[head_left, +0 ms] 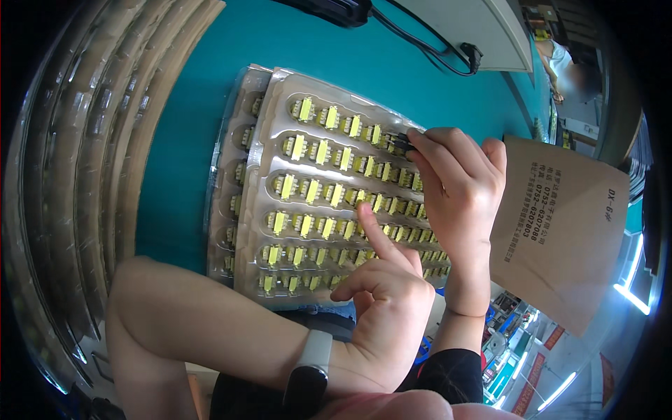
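Tray (280,126): six part rows | left hand (381,294) index pointing | right hand (458,189) pinching one part (400,142)

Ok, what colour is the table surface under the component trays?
Teal, a blue-green; the table shows best in the head view.

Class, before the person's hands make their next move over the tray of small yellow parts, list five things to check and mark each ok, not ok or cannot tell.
1. Clear plastic tray lies flat on the teal table: ok.
2. Left hand has its forefinger on a row of the yellow parts: ok.
3. Right hand pinches a small dark part at the tray's far right edge: ok.
4. Every pocket filled: cannot tell, the hands hide several.
5. Brown cardboard box stands apart from the tray: ok.
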Available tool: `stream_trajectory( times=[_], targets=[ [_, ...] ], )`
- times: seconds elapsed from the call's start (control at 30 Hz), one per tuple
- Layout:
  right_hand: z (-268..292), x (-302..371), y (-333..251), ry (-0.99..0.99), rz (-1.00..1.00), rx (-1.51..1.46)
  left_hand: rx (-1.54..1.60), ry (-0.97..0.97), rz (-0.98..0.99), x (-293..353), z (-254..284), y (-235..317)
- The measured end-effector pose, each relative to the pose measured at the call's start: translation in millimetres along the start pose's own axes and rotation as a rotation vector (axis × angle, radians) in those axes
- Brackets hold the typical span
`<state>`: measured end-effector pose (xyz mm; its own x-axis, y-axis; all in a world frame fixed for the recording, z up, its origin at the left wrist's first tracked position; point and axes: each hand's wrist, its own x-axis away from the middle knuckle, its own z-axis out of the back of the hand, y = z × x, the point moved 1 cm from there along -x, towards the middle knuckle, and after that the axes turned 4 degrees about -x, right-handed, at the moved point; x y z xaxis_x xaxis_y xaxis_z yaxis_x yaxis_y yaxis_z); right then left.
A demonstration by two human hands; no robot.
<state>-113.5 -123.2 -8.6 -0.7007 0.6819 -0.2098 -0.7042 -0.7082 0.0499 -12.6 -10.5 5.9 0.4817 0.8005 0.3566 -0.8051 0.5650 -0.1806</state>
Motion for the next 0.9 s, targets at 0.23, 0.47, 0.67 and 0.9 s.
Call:
stream_trajectory(
  times=[0.23,0.47,0.67,0.9],
  targets=[
    [-1.1,-1.2,-1.6,-0.031,0.061,0.013,0.026,0.016,0.021,1.6,-2.0,3.3],
    [-1.4,-5.4,-0.1,-0.05,0.045,0.004,0.019,0.02,0.016,-0.1,-0.9,1.1],
    [1.0,-5.2,-0.2,-0.03,0.074,0.032,0.008,0.034,0.024,-0.9,-1.5,0.6],
    [4.5,-2.0,-6.2,-0.044,0.024,0.014,0.015,0.037,0.03,-0.4,-2.7,1.9]
  ],
)
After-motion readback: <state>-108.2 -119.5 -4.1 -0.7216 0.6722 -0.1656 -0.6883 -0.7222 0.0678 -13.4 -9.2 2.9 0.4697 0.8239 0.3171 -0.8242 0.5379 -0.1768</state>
